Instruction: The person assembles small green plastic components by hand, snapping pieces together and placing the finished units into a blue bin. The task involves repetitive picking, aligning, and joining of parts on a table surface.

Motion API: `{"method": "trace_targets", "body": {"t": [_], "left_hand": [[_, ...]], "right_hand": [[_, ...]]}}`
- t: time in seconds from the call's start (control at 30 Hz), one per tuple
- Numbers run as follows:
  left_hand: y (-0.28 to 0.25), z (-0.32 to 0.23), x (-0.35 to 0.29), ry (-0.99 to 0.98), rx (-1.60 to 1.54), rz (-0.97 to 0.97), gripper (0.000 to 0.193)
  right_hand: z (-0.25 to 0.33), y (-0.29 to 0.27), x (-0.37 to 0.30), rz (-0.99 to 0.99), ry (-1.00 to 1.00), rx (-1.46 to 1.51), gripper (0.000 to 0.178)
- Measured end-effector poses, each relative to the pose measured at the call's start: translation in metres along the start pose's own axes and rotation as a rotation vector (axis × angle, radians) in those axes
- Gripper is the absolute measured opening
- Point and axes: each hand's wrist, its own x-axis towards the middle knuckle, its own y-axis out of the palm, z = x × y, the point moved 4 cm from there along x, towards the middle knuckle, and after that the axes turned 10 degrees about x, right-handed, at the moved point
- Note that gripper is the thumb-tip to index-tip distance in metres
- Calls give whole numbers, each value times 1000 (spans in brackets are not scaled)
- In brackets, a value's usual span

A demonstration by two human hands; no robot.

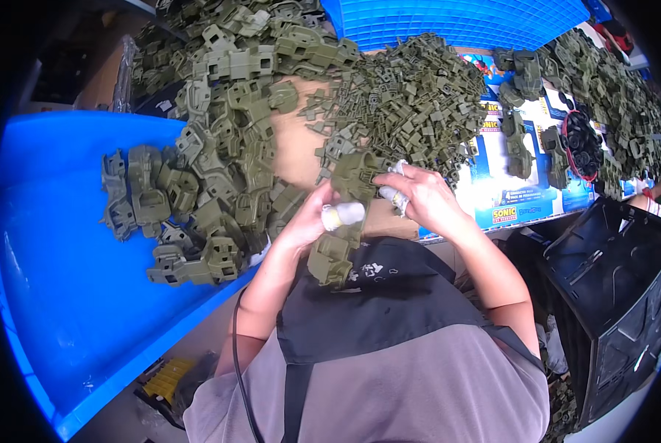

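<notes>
Head view shows us a wide surface (292,140) with lots of green toy parts on it. On our left is a big blue tray (68,317). Chunky green parts (149,188) lie along its right side, and more of them pile up onto the surface. Down on our right stands a black crate (618,295); its inside is too dark for us to read. At the far edge sits a blue basket (456,22) with ribbed sides, and we can't see what it holds. Just in front of it is a heap of small green bits (419,103). Over to the right, a round holder with a red rim (569,144) is full of black round pieces (586,148).

The long green part (345,240) is between our two hands, in front of our apron (389,303). Our left grip (312,218) is clamped on its left side, with the white-wrapped thumb (343,215) across it. Our right grip (430,199) has its fingers bent at the part's upper right side, but we cannot tell if they pinch it.
</notes>
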Motion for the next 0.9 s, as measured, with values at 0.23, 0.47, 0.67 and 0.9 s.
{"method": "trace_targets", "body": {"t": [0.23, 0.47, 0.67, 0.9], "left_hand": [[8, -17, -7, 40, -25, 48, 52], [7, 8, -3, 155, 192, 46, 45], [22, -8, -2, 75, 17, 44, 46], [-5, 6, -4, -168, -572, -217, 50]], "right_hand": [[1, 0, 8, 134, -33, -16, 23], [-13, 1, 2, 108, -134, 221, 29], [-22, -4, 3, 193, -89, 218, 29], [-196, -62, -71, -482, 429, -391, 41]]}}
